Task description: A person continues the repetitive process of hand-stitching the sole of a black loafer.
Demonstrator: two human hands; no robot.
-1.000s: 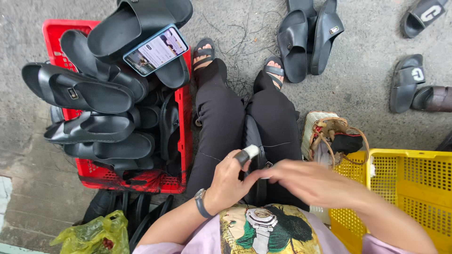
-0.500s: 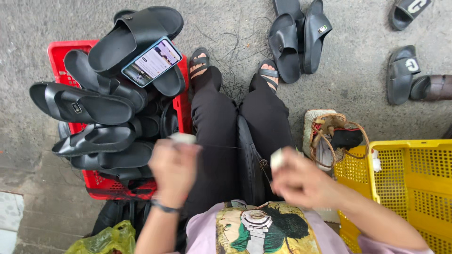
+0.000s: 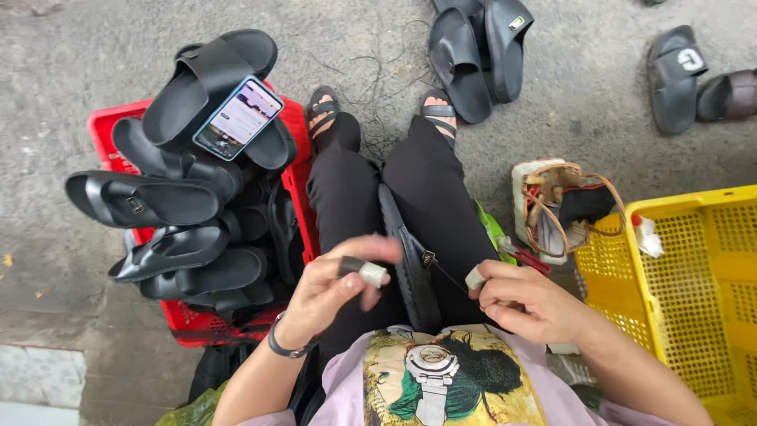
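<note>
Lying lengthwise across the seated person's lap, between the two black-trousered legs, is a black slide sandal, its sole edge turned up toward the camera. A thin dark thread runs from a small metal fitting on the sandal's strap toward the right hand. That hand sits just right of the sandal, fingers curled shut around a small whitish piece pinched at the fingertips. The left hand hovers just left of the sandal, over the left thigh, its thumb and fingers closed on a small dark cylinder with a white end; a dark band circles that wrist.

To the person's left a red plastic crate stands on the concrete floor, heaped with black slide sandals stacked on edge and flat. On the topmost sandal rests a smartphone with its screen lit, tilted face up.

To the right, a yellow perforated plastic crate sits beside the right leg. Between it and the leg is a small woven bag with looped handles, holding odds and ends, and red-handled scissors or pliers lie just beside the knee; which of the two I cannot tell.

Beyond the sandalled feet, a pair of black slides leans together on the floor, and two more loose slides lie farther to the right. Stray threads are scattered on the concrete near the feet.
</note>
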